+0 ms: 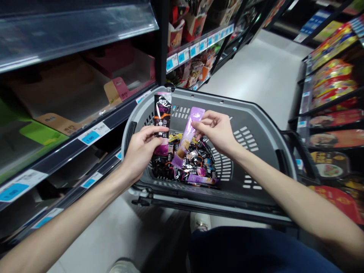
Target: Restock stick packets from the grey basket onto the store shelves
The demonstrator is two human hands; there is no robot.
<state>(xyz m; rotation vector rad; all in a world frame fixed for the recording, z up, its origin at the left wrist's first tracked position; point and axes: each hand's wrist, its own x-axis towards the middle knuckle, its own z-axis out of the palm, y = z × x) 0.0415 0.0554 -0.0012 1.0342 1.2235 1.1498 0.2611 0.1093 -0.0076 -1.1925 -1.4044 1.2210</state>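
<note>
While aloft, two slim packets (185, 143)

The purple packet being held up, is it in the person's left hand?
No, the right hand holds the purple packet, while the left hand holds a black one.

A grey plastic shopping basket (250, 119) has a paler grey rim and rows of slots showing white. Over the basket's inside are a slim glossy black packet (162, 108) with an orange streak, white lettering and a magenta lower end, and a slim lilac packet (186, 138) with a golden-brown picture. Inside the basket, small shiny black wrappers (200, 161) are flecked with purple, yellow and blue.
</note>
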